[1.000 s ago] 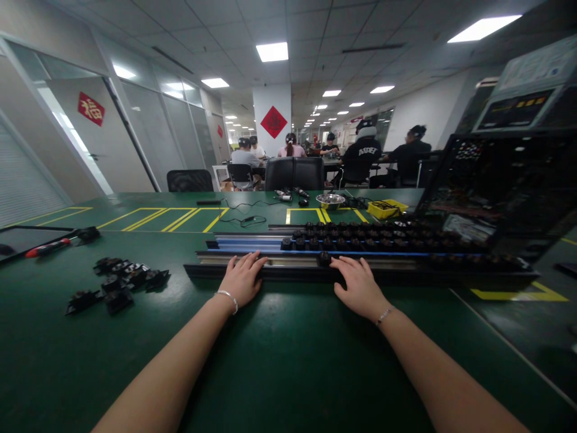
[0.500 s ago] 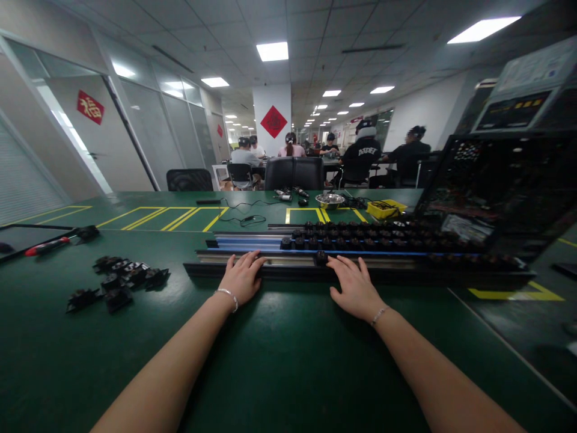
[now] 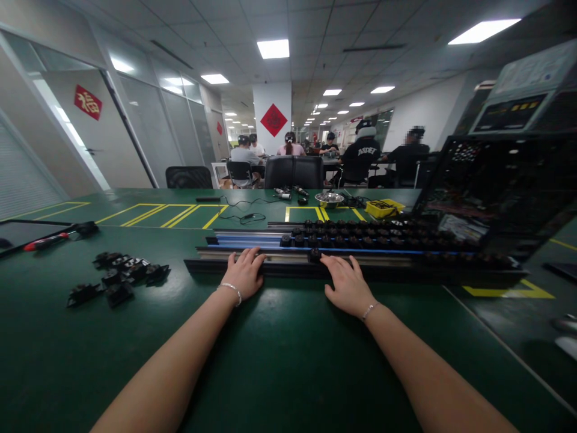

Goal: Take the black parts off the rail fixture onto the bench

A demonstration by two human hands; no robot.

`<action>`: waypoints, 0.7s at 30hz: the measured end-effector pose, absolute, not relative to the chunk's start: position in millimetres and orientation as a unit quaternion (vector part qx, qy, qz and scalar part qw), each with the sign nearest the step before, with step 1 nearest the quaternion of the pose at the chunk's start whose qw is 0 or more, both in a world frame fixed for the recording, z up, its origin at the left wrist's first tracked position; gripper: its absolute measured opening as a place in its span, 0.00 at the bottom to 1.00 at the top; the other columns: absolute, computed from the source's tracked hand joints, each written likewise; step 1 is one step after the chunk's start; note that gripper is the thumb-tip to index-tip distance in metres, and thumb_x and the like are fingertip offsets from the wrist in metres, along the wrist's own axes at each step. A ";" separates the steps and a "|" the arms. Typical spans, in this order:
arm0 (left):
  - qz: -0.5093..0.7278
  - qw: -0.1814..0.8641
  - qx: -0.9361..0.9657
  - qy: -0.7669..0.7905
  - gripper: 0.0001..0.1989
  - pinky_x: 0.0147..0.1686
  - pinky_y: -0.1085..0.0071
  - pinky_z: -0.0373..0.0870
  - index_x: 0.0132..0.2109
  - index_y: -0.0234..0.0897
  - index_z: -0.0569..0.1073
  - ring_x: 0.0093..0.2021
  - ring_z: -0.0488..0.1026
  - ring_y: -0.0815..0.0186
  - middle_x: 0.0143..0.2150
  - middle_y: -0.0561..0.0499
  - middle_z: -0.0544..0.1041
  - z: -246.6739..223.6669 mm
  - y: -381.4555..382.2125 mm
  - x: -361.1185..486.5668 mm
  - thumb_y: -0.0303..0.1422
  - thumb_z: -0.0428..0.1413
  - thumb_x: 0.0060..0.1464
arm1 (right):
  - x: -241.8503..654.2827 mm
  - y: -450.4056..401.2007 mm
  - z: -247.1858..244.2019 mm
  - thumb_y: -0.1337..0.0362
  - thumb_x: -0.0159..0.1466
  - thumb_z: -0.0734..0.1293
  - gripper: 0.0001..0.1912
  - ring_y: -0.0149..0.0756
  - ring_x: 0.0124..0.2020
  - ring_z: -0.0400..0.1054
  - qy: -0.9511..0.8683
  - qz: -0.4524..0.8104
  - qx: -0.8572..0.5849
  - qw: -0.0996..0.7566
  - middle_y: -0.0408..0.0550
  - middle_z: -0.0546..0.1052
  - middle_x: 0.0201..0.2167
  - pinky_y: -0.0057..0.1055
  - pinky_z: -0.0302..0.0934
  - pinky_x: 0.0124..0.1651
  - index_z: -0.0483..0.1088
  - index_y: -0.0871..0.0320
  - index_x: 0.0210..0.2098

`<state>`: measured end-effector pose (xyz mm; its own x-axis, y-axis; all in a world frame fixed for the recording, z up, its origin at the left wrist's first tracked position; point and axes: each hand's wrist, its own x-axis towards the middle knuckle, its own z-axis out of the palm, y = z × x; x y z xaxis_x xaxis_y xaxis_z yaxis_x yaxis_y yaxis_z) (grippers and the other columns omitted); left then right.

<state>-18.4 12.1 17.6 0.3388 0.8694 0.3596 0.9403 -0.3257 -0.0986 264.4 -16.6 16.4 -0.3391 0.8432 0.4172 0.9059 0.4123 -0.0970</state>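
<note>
Long metal rails [image 3: 288,269] lie side by side across the green table. My left hand [image 3: 243,273] rests on the nearest rails toward their left end, its fingers spread. Farther right, my right hand [image 3: 347,282] has its fingers apart over the same rails, its fingertips touching or very near a small black part [image 3: 315,255] seated in the rail. Rows of similar black parts [image 3: 351,242] fill the rails behind. On the left of the table lies a loose pile of black parts [image 3: 130,269].
A red-handled tool [image 3: 47,242] lies at the left beside a dark tray. Behind the rails are a metal bowl [image 3: 329,199], a yellow basket [image 3: 383,208] and cables. A large dark rack [image 3: 496,186] stands at the right. Several people sit in the background.
My right hand has moved a little to the left, and the small black part beside its fingertips has shifted left along the rail. My left hand has stayed nearly still.
</note>
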 end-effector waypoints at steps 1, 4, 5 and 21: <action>-0.118 0.144 -0.804 -0.565 0.27 0.58 0.45 0.47 0.57 0.43 0.62 0.62 0.53 0.52 0.64 0.45 0.57 17.9 11.7 -17.3 0.35 0.51 0.48 | 263.1 -16.6 16.0 0.66 0.54 0.58 0.29 0.43 0.59 0.52 -0.815 -0.080 -0.536 0.203 0.49 0.62 0.59 0.53 0.32 0.63 0.57 0.57 0.56; -0.109 0.145 -0.797 -0.576 0.27 0.58 0.42 0.43 0.58 0.43 0.61 0.62 0.53 0.52 0.64 0.45 0.57 18.6 9.7 -13.4 0.36 0.51 0.49 | 260.3 -16.5 14.9 0.66 0.53 0.58 0.29 0.43 0.58 0.53 -0.814 -0.089 -0.539 0.197 0.49 0.62 0.60 0.52 0.32 0.63 0.58 0.57 0.55; -0.108 0.148 -0.794 -0.579 0.27 0.58 0.41 0.42 0.58 0.43 0.61 0.62 0.53 0.52 0.64 0.45 0.57 18.6 8.9 -11.9 0.36 0.51 0.49 | 259.7 -16.4 14.7 0.67 0.53 0.58 0.29 0.43 0.58 0.53 -0.813 -0.091 -0.541 0.194 0.49 0.62 0.60 0.52 0.32 0.62 0.58 0.57 0.55; -0.095 0.109 -0.845 -0.515 0.42 0.53 0.33 0.40 0.64 0.62 0.42 0.65 0.39 0.39 0.69 0.47 0.43 17.5 -19.8 79.8 0.39 0.56 0.47 | 259.3 -18.1 13.8 0.64 0.53 0.59 0.33 0.44 0.59 0.50 -0.826 -0.101 -0.529 0.165 0.45 0.55 0.64 0.52 0.31 0.62 0.54 0.54 0.60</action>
